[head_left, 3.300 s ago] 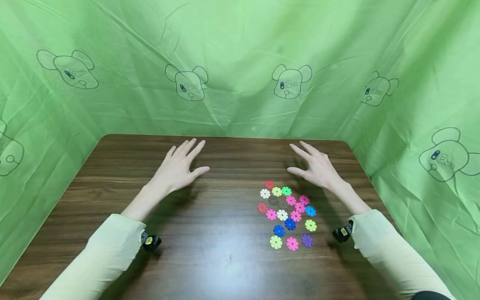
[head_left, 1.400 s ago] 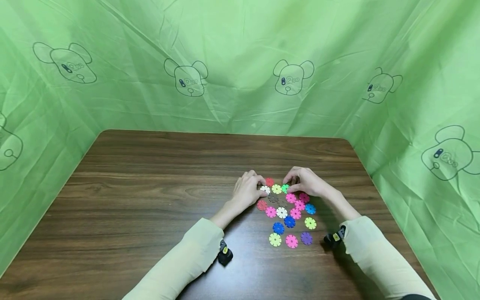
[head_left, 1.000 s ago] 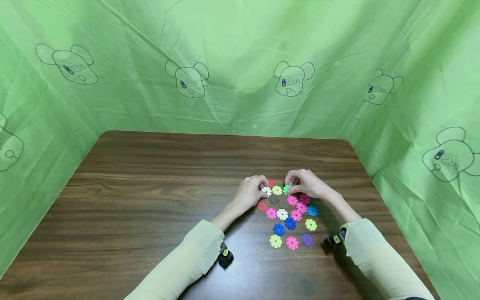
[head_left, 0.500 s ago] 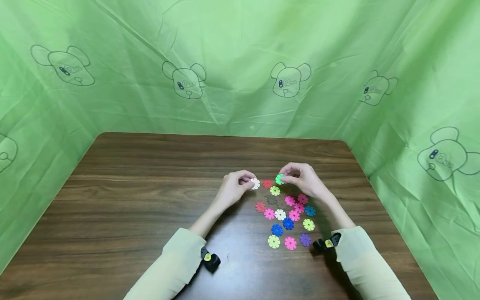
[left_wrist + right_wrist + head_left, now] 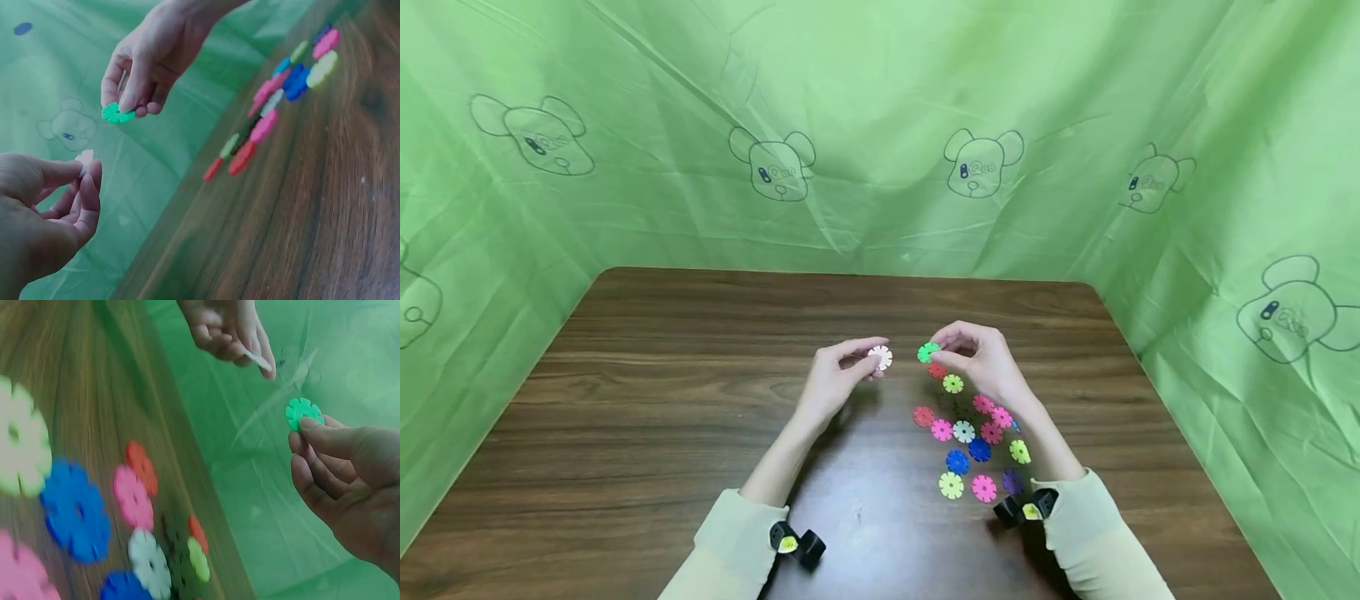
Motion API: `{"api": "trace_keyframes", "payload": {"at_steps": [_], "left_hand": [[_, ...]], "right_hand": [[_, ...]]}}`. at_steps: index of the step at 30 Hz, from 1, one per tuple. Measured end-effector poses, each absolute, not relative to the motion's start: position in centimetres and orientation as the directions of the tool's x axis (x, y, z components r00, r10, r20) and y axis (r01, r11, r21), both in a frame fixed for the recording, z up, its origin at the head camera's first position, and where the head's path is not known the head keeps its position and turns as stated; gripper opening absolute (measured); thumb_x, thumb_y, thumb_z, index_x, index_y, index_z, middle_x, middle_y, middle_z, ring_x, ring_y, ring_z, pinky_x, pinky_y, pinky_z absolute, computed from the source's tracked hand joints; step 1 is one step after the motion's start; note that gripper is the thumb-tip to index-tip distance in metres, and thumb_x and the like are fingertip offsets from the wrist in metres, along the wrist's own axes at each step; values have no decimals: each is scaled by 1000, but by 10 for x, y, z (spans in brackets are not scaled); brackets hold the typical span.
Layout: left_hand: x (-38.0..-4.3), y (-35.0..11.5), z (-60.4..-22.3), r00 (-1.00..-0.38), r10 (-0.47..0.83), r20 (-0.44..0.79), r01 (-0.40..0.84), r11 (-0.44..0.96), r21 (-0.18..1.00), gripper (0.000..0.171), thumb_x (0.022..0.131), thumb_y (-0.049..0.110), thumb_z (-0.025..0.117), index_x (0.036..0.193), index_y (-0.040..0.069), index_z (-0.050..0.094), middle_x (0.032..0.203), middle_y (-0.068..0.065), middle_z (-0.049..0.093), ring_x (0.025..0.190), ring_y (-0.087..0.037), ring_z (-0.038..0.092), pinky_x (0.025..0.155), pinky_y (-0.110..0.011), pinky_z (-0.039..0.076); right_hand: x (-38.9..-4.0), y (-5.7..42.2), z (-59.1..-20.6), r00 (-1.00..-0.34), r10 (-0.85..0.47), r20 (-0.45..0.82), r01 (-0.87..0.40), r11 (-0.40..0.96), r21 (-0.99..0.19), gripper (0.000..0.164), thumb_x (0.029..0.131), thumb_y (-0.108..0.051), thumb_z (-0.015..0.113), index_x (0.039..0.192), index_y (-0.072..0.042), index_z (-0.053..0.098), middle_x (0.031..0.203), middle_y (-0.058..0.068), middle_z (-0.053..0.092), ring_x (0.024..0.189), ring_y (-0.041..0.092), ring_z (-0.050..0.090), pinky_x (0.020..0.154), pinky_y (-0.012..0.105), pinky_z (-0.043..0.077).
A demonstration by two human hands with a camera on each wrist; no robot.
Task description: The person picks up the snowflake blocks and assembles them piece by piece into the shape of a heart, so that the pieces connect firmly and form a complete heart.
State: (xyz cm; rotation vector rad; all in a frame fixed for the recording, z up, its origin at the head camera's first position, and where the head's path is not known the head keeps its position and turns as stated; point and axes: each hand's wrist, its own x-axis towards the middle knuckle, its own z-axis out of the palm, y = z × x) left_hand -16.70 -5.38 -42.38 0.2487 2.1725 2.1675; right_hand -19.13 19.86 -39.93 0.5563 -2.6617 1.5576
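Between thumb and fingers my left hand (image 5: 832,379) pinches a white notched plastic disc (image 5: 882,358), raised above the table. My right hand (image 5: 983,360) pinches a green notched disc (image 5: 928,352) of the same kind, also off the table. The two discs face each other a short gap apart and do not touch. In the right wrist view the green disc (image 5: 304,414) shows its slots round the rim, while the white disc (image 5: 257,360) appears edge-on. The left wrist view has the white disc (image 5: 85,159) partly hidden by the left hand's fingertips.
Several more notched discs lie flat on the wooden table (image 5: 662,417), among them a red disc (image 5: 937,371), a blue disc (image 5: 957,462) and a pink disc (image 5: 984,488). My right forearm covers some of them. Green cloth (image 5: 865,217) surrounds the table's back and sides.
From open above the table, both hands came down to the discs. The left picked up the white disc, the right the green one; both then lifted and moved left.
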Motion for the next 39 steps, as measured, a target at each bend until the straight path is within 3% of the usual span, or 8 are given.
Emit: {"api": "trace_keyframes", "payload": {"at_steps": [4, 10, 17, 22, 39], "left_hand": [[-160, -55, -422, -991, 131, 18, 13, -43, 999, 32, 95, 1, 69, 127, 3, 72, 103, -22, 74, 76, -8, 72, 78, -31, 62], [-157, -56, -420, -994, 98, -43, -52, -87, 995, 29, 93, 1, 72, 120, -7, 70, 93, -15, 75, 71, -13, 74, 69, -22, 59], [-157, -56, -419, -996, 62, -60, -64, -80, 995, 21, 92, 4, 73, 111, -6, 72, 84, -7, 75, 66, -11, 71, 66, -22, 57], [-155, -56, -418, -995, 76, -67, -74, -94, 993, 21, 93, 5, 73, 111, -7, 71, 83, -4, 74, 65, -10, 71, 65, -20, 55], [-155, -56, -416, -991, 108, -81, -92, -104, 990, 20, 95, 9, 71, 110, -4, 70, 76, 3, 72, 62, -10, 71, 61, -21, 53]], "right_hand": [[-184, 191, -401, -937, -286, 202, -311, 415, -855, 14, 88, -11, 81, 101, -11, 75, 89, 11, 77, 76, 26, 70, 64, 23, 54], [-175, 182, -405, -943, -269, 198, -289, 361, -887, 13, 88, -10, 81, 99, -9, 75, 90, 14, 78, 72, 19, 69, 60, 20, 51], [-174, 172, -407, -935, -281, 216, -308, 346, -886, 13, 87, -15, 83, 97, -12, 75, 91, 11, 79, 79, 19, 73, 65, 21, 53], [-175, 166, -410, -935, -282, 216, -307, 339, -889, 13, 87, -17, 83, 97, -13, 75, 91, 9, 79, 79, 11, 72, 67, 23, 54], [-173, 160, -409, -943, -264, 203, -281, 305, -910, 13, 87, -16, 83, 96, -11, 75, 91, 12, 79, 75, 12, 70, 63, 22, 52]]}}
